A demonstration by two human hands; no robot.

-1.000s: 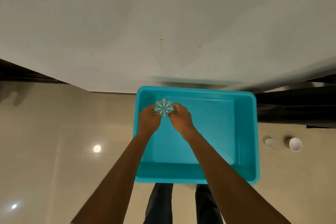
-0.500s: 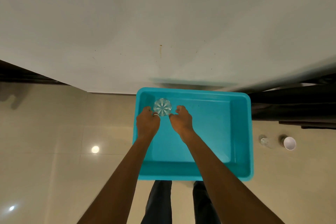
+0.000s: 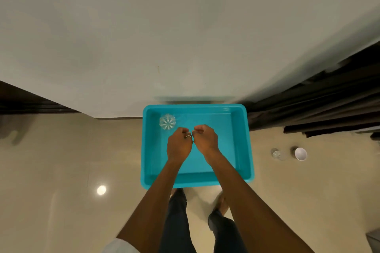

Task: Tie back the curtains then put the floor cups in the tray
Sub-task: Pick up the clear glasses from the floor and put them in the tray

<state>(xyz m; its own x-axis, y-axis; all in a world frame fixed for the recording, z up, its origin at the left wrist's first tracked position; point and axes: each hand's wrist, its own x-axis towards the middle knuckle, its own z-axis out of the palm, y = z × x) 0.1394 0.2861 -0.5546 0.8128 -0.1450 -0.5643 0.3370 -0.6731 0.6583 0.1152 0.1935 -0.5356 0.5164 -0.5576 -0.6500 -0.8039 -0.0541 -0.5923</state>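
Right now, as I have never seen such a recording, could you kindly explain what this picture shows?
There is no machine here: a person wears a wide-angle camera on the head, so the picture looks down past their own arms. The left hand and right hand hover over a turquoise tray on the tiled floor, fingers loosely curled, holding nothing. One clear glass stands in the tray's far left corner, apart from both hands. On the floor to the right are a second clear glass and a white cup, not yet in the tray. A dark curtain hangs at the right beside the pale wall.
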